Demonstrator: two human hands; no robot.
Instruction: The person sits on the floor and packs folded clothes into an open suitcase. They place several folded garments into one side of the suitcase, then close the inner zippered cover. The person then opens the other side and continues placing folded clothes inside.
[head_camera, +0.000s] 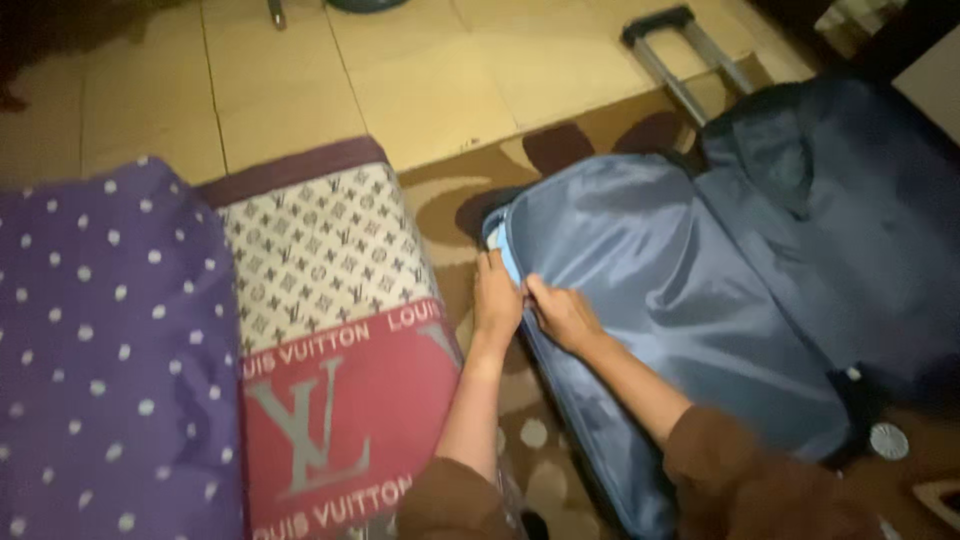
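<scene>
While both of my hands work at the near edge of the blue suitcase (680, 300), its lining panel lies flat across the open shell.

From here I see my left hand (496, 300) curled over the suitcase rim at its near corner, fingers closed on the pale blue edge, and my right hand (562, 312) just beside it, fingertips pinched on the same seam of the lining; the two hands touch. As I judge it, the panel is spread over the compartment, but the edge here is not yet finished, and most of the rim beyond my hands looks unattended. The suitcase sits on a brown patterned rug (470, 200), its pull handle (680, 50) extended over the tiled floor (420, 80). Left of my arms lies a folded red and cream patterned blanket (330, 330), touching a purple polka-dot cloth (110, 350).
</scene>
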